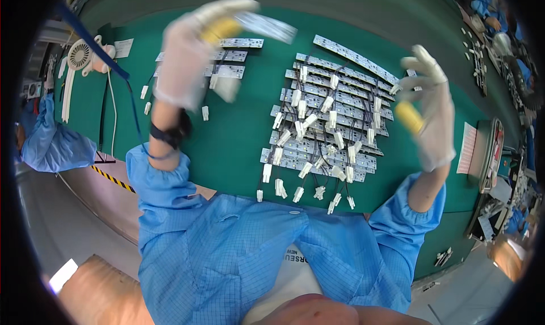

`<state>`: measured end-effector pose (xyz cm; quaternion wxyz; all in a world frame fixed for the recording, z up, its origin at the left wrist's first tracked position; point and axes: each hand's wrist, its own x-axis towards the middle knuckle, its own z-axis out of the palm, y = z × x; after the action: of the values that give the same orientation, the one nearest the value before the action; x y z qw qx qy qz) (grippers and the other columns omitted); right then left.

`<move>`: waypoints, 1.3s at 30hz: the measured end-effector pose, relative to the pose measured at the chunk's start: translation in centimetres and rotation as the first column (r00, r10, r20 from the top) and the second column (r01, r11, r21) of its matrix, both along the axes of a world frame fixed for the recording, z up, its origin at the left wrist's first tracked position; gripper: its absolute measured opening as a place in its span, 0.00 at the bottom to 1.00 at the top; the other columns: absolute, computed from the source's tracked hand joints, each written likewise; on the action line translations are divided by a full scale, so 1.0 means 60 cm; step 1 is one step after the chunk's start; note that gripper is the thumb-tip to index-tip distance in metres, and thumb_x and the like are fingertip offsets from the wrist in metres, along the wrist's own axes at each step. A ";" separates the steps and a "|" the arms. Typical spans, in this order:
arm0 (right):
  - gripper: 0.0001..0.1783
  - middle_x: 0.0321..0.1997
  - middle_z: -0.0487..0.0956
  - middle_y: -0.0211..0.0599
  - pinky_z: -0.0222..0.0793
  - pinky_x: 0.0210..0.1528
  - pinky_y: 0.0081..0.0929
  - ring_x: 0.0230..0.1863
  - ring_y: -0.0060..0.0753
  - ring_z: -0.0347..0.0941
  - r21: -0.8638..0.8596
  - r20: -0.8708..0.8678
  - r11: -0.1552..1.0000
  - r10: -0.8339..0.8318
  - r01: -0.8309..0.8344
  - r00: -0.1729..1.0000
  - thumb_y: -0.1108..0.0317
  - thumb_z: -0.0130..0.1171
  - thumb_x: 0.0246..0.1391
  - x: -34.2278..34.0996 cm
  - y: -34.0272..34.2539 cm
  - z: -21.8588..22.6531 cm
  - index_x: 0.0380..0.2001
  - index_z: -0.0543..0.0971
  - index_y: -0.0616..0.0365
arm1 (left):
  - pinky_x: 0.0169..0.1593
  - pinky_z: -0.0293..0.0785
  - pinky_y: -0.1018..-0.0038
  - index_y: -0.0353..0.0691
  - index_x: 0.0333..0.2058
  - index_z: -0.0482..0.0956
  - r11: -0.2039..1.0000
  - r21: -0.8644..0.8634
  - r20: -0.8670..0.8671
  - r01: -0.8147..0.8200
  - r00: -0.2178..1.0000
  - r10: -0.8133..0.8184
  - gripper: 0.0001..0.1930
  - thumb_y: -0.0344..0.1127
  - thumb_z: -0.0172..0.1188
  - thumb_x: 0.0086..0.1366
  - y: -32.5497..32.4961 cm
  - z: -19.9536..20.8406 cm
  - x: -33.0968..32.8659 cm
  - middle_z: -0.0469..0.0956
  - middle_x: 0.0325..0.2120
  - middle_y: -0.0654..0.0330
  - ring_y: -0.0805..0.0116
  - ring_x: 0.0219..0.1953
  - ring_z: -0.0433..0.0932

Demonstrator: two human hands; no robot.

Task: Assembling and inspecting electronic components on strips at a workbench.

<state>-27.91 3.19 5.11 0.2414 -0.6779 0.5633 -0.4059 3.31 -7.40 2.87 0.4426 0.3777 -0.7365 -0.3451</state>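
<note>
My left hand (190,58), in a white glove with a yellow band on a finger, is raised over the table's left part and blurred by motion. Its fingers are closed on a white LED circuit board strip (267,27), which points right. Below that hand lie several shorter LED strips (230,71) with wired white connectors. My right hand (428,109), gloved with a yellow finger cover, has its fingers apart beside the right end of the topmost long LED strip (357,58). Under that strip, several overlapping LED strips (323,154) carry dark wires and white plugs.
A green mat (227,154) covers the table. A small pink-white fan (85,55) stands at the far left. A blue cord (133,98) runs toward my left wrist. On the right are a pink sheet (466,149) and a metal-edged tray (491,154). Another person's blue sleeve (59,149) shows left.
</note>
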 end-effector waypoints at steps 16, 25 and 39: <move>0.21 0.34 0.76 0.38 0.64 0.17 0.11 0.21 0.17 0.70 0.131 0.499 0.985 0.034 -0.114 0.866 0.77 0.61 0.48 0.043 0.040 -0.003 0.46 0.70 0.65 | 0.53 0.67 0.70 0.30 0.54 0.67 0.964 -0.043 0.004 0.264 0.964 -0.264 0.27 0.49 0.41 0.70 0.027 -0.003 -0.033 0.78 0.39 0.52 0.66 0.45 0.75; 0.28 0.39 0.76 0.42 0.66 0.24 0.12 0.32 0.20 0.73 0.340 0.501 0.905 0.056 -0.255 0.864 0.73 0.68 0.43 0.075 0.040 -0.021 0.48 0.69 0.66 | 0.41 0.73 0.72 0.46 0.45 0.78 0.921 0.246 -0.151 0.304 0.950 -0.273 0.23 0.42 0.67 0.48 0.123 -0.046 -0.089 0.80 0.31 0.63 0.67 0.35 0.76; 0.26 0.42 0.75 0.45 0.69 0.29 0.13 0.34 0.25 0.73 0.231 0.729 0.895 0.101 -0.382 0.677 0.66 0.61 0.52 0.066 0.039 -0.042 0.51 0.67 0.66 | 0.39 0.70 0.78 0.42 0.42 0.80 0.954 0.041 0.013 0.296 0.955 -0.297 0.22 0.47 0.63 0.51 0.107 -0.028 -0.073 0.82 0.26 0.61 0.72 0.26 0.78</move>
<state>-23.94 5.56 2.57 0.6101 -0.4856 0.3978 -0.4834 -1.10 -1.00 1.16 0.3714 0.2748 -0.7821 -0.4182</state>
